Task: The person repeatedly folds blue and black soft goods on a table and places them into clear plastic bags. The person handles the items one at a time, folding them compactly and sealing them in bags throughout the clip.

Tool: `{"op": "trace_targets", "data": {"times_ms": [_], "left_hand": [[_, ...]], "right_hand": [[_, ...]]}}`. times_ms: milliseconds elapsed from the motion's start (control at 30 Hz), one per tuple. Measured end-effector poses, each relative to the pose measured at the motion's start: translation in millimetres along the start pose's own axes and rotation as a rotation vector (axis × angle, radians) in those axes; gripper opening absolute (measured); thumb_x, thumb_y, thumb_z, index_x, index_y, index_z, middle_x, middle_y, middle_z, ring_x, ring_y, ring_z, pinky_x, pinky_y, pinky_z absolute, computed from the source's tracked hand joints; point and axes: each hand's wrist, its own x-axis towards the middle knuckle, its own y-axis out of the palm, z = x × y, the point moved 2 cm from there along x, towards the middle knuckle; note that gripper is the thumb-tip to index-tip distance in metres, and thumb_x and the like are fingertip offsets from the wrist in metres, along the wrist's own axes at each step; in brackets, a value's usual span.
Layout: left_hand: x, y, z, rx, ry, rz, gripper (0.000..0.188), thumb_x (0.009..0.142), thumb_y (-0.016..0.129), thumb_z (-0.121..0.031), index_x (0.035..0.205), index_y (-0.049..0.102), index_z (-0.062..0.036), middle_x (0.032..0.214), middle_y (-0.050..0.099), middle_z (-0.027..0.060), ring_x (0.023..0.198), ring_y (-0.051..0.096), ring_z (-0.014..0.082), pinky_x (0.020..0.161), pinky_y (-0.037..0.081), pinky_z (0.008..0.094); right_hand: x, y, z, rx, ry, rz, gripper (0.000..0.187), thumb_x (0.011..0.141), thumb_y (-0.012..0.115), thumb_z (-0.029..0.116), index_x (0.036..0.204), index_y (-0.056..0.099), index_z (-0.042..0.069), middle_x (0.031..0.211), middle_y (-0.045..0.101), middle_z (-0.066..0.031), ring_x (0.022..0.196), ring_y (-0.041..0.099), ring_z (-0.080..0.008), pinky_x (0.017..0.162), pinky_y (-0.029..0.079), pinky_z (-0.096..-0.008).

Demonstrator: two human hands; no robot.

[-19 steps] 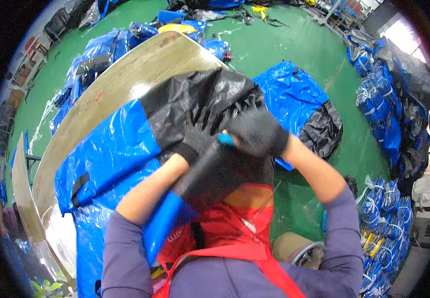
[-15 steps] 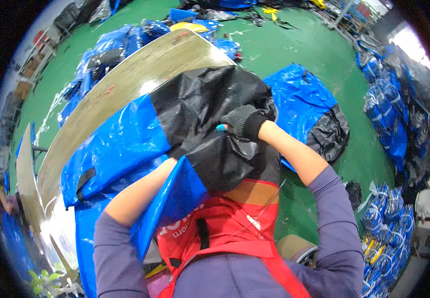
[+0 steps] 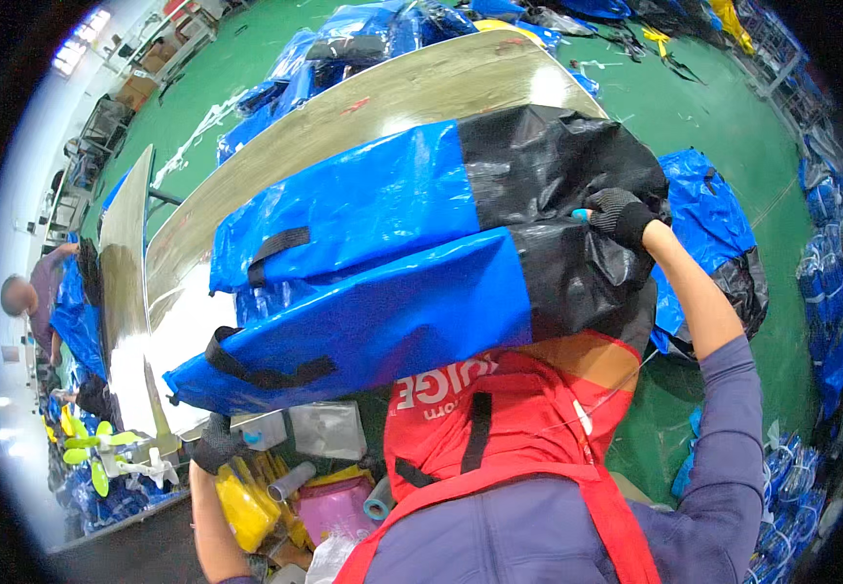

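Note:
A large blue and black tarpaulin bag (image 3: 392, 302) lies across a wood-patterned table (image 3: 382, 115), shiny and creased. Black strap handles (image 3: 275, 375) show on its blue panels. My right hand (image 3: 621, 216), in a dark knit glove with a teal thumb tip, is closed on the crumpled black end of the bag. Over at the table's near left edge is my left hand (image 3: 215, 446), also gloved, just below the bag's blue corner. Its fingers are not clear, and I cannot tell whether it touches the corner.
Another blue and black bag (image 3: 708, 248) hangs or lies right of the table. Beneath its near edge are yellow packages (image 3: 246, 506) and a clear plastic box (image 3: 329, 430). A green-bladed fan (image 3: 100, 453) stands left. Beyond a second table, a person (image 3: 47, 292) handles blue material.
My left hand has left the bag's black part and moved to the near left. The near blue panel now lies flatter. My right hand keeps its grip, and the view has turned left.

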Motion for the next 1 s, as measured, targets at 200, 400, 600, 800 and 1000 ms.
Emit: {"op": "trace_targets", "data": {"times_ms": [200,400,600,800,1000], "left_hand": [[55.3,62.9,16.2,-0.210,-0.458,-0.373,0.047,0.083,0.072,-0.034,0.107,0.060,0.0040,0.076,0.062,0.0086,0.062,0.053,0.0156,0.060,0.045,0.0320],[117.9,34.9,-113.9,0.858,-0.045,-0.694,0.073,0.074,0.062,-0.015,0.141,0.037,-0.0035,0.136,0.046,0.0230,0.124,0.046,0.0402,0.105,0.034,0.0498],[261.8,111.5,-247.6,0.274,0.554,-0.304,0.056,0.080,0.063,-0.052,0.119,0.057,-0.0124,0.142,0.042,0.0189,0.136,0.031,0.0412,0.111,0.016,0.0592],[293.9,148.4,-246.0,0.378,0.412,-0.128,0.039,0.086,0.059,-0.042,0.110,0.060,-0.0110,0.136,0.050,0.0134,0.127,0.044,0.0378,0.105,0.030,0.0541],[336.3,135.3,-291.4,0.282,0.860,-0.271,0.051,0.086,0.054,-0.045,0.129,0.053,-0.0171,0.139,0.046,0.0182,0.131,0.038,0.0405,0.108,0.027,0.0552]], "right_hand": [[7.9,3.2,-13.1,0.000,-0.105,0.010,0.048,0.089,0.054,0.045,0.089,0.065,-0.002,0.092,0.065,-0.0243,0.087,0.061,-0.0415,0.080,0.048,-0.0452],[15.3,2.0,-4.8,-0.194,-0.084,0.021,0.039,0.089,0.050,0.036,0.089,0.067,0.000,0.093,0.065,-0.0243,0.084,0.063,-0.0406,0.079,0.049,-0.0463],[-10.1,-25.3,44.4,-0.351,0.044,-0.067,0.042,0.090,0.048,0.036,0.097,0.069,0.000,0.109,0.064,-0.0241,0.100,0.062,-0.0384,0.090,0.045,-0.0484],[-25.3,-16.2,74.4,-0.422,-0.343,-0.665,0.069,0.083,0.054,0.057,0.141,0.043,0.021,0.136,0.048,-0.0216,0.127,0.042,-0.0412,0.106,0.023,-0.0622],[15.6,21.7,57.0,-0.407,-0.049,-0.293,0.077,0.080,0.055,0.062,0.146,0.034,0.029,0.151,0.032,-0.0117,0.140,0.023,-0.0398,0.108,0.012,-0.0670]]}}
